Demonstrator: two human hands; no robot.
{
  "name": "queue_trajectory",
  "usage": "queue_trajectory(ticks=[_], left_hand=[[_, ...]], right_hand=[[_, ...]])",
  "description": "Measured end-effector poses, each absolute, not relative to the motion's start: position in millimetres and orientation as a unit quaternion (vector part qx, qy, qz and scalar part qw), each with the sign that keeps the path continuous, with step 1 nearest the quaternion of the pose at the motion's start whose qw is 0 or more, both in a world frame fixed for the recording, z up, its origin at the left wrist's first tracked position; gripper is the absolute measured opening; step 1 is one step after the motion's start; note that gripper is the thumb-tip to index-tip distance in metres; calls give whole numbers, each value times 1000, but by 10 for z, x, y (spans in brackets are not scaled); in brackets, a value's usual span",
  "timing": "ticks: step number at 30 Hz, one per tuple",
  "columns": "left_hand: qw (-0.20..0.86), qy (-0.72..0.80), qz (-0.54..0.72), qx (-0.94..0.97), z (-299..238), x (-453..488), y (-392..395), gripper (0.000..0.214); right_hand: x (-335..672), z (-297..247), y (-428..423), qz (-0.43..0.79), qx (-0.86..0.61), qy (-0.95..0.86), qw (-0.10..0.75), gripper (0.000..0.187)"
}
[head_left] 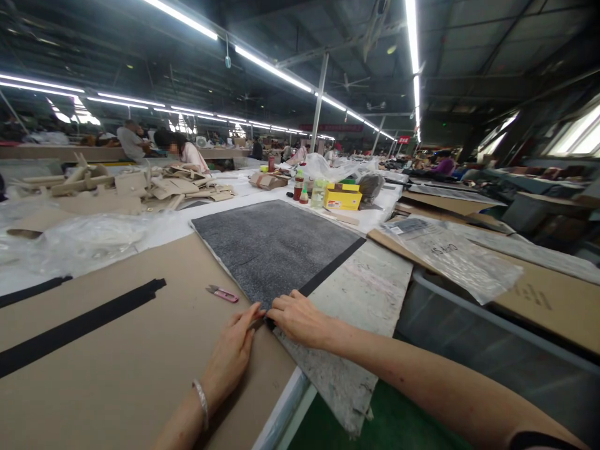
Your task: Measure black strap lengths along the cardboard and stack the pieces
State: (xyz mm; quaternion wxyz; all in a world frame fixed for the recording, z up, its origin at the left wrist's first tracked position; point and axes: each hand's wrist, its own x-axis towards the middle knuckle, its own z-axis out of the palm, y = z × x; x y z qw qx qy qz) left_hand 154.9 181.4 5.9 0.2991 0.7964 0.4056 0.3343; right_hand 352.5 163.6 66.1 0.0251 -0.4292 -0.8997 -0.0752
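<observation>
A dark grey speckled sheet [276, 244] lies on the table, with a black strip [334, 265] running along its right edge. At the sheet's near corner both of my hands meet. My right hand [300, 319] is closed, its bent fingers gripping the strip's near end. My left hand [234, 344], with a bracelet on the wrist, pinches at the same corner; what lies between its fingertips is hidden. Small pink-handled thread snips [222, 294] lie just left of the sheet. Underneath is a worn pale board [360, 294], jutting past the table edge.
Brown board [117, 350] covers the near left, with loose black strips [84, 322] on it. Behind the sheet stand a yellow box [342, 196] and bottles. Cardboard pieces [135, 187] are heaped at back left. A grey bin [469, 337] with cardboard and a plastic bag [457, 253] is at right.
</observation>
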Motion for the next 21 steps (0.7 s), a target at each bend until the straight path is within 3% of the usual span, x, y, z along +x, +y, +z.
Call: queue_trajectory(ticks=[12, 17, 21], left_hand=[[317, 417, 341, 780, -12, 1541, 1831, 49], [292, 414, 331, 796, 11, 1549, 1802, 50], [252, 402, 317, 821, 41, 1564, 1775, 48]], right_hand=[[3506, 587, 1835, -55, -393, -918, 27, 13], [3654, 534, 1754, 3, -429, -894, 129, 12], [3814, 506, 1697, 66, -478, -829, 282, 9]])
